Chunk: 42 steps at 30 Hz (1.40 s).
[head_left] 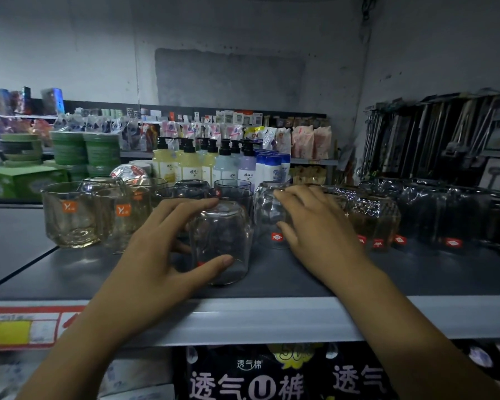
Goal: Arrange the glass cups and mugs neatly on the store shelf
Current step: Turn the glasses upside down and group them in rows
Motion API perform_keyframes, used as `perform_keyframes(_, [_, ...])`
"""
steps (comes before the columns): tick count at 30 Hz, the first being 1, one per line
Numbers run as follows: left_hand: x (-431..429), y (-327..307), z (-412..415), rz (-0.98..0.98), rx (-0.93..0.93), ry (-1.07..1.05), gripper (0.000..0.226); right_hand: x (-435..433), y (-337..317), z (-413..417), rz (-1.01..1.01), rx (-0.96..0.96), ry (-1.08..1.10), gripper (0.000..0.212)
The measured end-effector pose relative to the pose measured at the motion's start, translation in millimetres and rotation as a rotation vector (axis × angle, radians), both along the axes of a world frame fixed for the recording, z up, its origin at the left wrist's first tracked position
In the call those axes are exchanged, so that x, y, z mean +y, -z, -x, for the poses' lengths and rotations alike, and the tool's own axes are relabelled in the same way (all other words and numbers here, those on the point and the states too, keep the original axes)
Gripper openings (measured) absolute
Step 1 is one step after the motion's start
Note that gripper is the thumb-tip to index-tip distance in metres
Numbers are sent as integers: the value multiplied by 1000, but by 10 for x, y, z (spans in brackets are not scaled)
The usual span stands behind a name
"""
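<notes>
Stretching across the view, the grey shelf (286,272) is carrying rows of glasses, with pump bottles (211,160) standing behind them. The left hand (156,249) is wrapping thumb and fingers around an upturned clear cup (223,241) near the shelf's front edge. The right hand (318,226) is resting spread against a second upturned cup (269,215) just behind, with tinted mugs (70,212) sitting to the left.
</notes>
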<state>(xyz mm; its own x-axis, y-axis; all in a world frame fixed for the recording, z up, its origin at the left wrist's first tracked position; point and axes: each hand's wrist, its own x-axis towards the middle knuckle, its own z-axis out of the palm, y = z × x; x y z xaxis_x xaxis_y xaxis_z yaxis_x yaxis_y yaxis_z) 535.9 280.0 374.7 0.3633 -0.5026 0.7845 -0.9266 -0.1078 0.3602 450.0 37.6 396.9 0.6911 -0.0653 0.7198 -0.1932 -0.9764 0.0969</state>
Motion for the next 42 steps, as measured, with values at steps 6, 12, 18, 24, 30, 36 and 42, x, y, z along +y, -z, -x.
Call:
perform_keyframes(6, [-34, -28, 64, -29, 12, 50, 69, -27, 4, 17, -69, -40, -59, 50])
perform_keyframes(12, [-164, -100, 193, -54, -21, 36, 68, -32, -109, 239, -354, -319, -235, 18])
perform_keyframes(18, [-472, -170, 284, -142, 90, 56, 70, -67, -33, 532, -871, -94, -361, 11])
perform_keyframes(24, [-578, -200, 231, -174, 228, 90, 95, -153, 43, 684, -1075, -16, -475, 46])
perform_keyframes(30, [-653, -114, 257, -166, 291, 13, 89, -116, 67, 685, -1004, 21, -409, 76])
perform_keyframes(36, [-673, -121, 298, -170, 321, 8, 89, -101, 69, 682, -1019, 27, -387, 71])
perform_keyframes(42, [-684, -119, 323, -184, 304, -29, 91, -82, 80, 674, -1013, 53, -372, 62])
